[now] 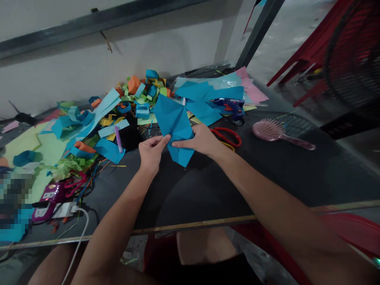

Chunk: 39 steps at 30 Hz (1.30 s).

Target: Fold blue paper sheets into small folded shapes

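A creased sheet of blue paper is held up over the dark table, its folds spreading from the middle. My left hand pinches its lower left edge between thumb and fingers. On the right side, my right hand grips the same sheet, thumb lying across the front and the other fingers hidden behind it. Just beyond my right hand lie scissors with red and yellow handles, partly covered by that hand. A black square object rests left of the paper.
Folded paper pieces in several colours are heaped along the wall. More blue sheets and a blue glue gun lie at the back right. A pink hairbrush is on the right; a purple power strip with a white cable sits front left.
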Tool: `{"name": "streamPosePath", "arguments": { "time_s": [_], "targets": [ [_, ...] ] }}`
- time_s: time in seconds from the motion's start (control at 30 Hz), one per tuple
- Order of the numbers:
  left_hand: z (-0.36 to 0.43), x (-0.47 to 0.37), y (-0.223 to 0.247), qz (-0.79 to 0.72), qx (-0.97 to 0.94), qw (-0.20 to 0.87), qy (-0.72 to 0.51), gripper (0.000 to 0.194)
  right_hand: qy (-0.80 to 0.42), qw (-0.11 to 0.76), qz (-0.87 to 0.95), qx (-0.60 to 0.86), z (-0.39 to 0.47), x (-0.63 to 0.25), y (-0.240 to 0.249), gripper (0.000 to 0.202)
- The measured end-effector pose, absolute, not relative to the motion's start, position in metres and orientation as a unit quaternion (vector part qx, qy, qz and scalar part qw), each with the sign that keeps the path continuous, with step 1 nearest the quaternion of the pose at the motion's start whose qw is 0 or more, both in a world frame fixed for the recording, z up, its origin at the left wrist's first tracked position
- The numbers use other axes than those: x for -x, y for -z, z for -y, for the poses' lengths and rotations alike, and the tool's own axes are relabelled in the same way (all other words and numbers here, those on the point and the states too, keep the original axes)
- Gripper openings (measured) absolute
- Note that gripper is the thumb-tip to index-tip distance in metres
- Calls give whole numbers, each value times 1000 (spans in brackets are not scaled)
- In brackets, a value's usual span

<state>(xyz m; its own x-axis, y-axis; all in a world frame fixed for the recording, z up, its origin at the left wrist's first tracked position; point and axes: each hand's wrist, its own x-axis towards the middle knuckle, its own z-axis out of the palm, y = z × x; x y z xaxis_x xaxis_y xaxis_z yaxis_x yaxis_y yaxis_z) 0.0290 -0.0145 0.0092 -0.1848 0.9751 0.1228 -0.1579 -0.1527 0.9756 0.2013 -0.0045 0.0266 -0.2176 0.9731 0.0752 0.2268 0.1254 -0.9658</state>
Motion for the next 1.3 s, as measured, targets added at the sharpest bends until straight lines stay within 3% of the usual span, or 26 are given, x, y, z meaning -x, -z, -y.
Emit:
{"name": "streamPosePath", "arguments": {
  "time_s": [0.2, 0.43, 0.87, 1.3],
  "targets": [
    [13, -30, -7, -470, -424, 476, -610, 17, -445, 424, 659, 434, 8, -199, -31, 40],
    [9, -27, -5, -437, -406, 521, -611, 21, -519, 425, 611, 420, 7, -197, -30, 44],
    [3, -23, -7, -436, -341, 556, -620, 24, -577, 365, 587, 436, 5, -198, -24, 37],
    [-9, -7, -12, -448, -321, 509, -661, 24, -596, 290, 600, 449, 3, -198, -22, 38]
  ]
}}
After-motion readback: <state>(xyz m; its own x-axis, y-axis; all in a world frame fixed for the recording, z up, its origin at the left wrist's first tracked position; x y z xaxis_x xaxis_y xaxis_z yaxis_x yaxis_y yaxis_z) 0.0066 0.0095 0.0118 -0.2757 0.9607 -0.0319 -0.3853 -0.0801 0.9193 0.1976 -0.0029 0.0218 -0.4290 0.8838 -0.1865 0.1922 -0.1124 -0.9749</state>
